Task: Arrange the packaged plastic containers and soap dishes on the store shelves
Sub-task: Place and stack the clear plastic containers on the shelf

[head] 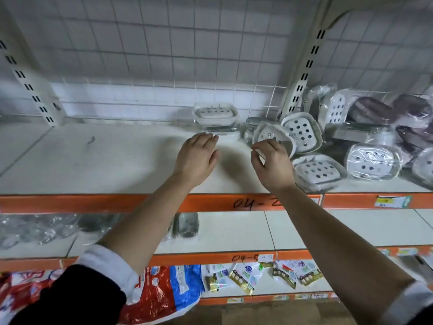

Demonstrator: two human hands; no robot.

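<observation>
Top shelf: left grip flat, fingers straight, beside clear soap dish. Right grip pinches tilted, wrapped white soap dish.

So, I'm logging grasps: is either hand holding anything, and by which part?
The right hand pinches the tilted soap dish by its near edge; the left hand holds nothing.

A white wire grid is standing at the back. A left post and a right post, both with little slots, are rising beside it. An orange strip is running across, carrying black writing and a price tag. Down low, a red, white and blue bag is lying beside small shiny packets.
</observation>
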